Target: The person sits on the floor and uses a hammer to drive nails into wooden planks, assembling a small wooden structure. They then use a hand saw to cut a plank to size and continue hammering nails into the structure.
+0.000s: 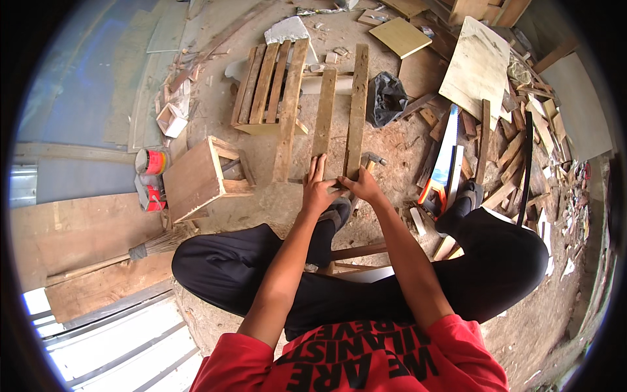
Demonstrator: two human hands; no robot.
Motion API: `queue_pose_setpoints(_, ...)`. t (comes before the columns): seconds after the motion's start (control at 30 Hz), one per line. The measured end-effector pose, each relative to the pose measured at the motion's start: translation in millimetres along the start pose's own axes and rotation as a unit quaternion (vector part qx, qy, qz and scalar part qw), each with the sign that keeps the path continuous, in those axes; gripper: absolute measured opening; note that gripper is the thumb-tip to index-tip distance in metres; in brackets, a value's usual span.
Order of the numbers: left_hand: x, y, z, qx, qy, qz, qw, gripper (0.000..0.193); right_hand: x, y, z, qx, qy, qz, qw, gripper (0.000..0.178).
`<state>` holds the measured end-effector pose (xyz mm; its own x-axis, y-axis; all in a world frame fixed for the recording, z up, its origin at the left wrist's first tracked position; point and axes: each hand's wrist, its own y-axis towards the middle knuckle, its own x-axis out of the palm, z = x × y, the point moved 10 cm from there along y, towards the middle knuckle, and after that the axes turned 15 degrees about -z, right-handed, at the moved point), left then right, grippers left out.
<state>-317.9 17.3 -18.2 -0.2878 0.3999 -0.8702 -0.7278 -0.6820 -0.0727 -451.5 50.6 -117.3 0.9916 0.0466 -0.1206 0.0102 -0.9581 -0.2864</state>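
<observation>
Two long wooden slats run away from me side by side. My left hand [318, 191] lies on the near end of the left slat [322, 117], its fingers stretched along the wood. My right hand [363, 186] is closed around the near end of the right slat [356, 108]. Both thumbs point inward and meet between the slats. Just right of my right hand, a hammer [373, 160] shows its metal head, the handle partly hidden. A third slat [290, 117] lies to the left, against a slatted wooden piece [264, 85].
A handsaw [445, 153] with an orange handle lies by my right foot. Beyond the slats sits a black plastic bag [386, 98]. Scrap wood [516, 153] is heaped at right. Left are a wooden box frame [196, 178], paint cans [151, 161] and a broom [157, 244].
</observation>
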Motion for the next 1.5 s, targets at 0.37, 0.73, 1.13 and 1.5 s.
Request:
queue_pose_setpoints(0.37,-2.6,1.0,4.1,0.010,-0.029,-0.003,1.000,0.035,4.0,-13.4,-7.5,-0.015,0.086,-0.015,0.996,0.053)
queue_pose_setpoints(0.73,2.1,-0.5,-6.1,0.006,-0.070,-0.004,0.998,0.032,-11.0,-19.8,6.8,0.069,0.115,0.013,0.991,0.045)
queue_pose_setpoints(1.13,1.0,-0.5,-6.0,0.023,-0.069,0.010,0.997,0.030,-7.0,-19.3,-22.6,-0.048,0.206,0.063,0.975,0.060)
queue_pose_setpoints(1.5,-1.1,-2.1,-7.1,0.021,-0.068,0.000,0.997,0.030,-0.5,-20.1,-29.5,-0.035,0.139,0.076,0.987,0.058)
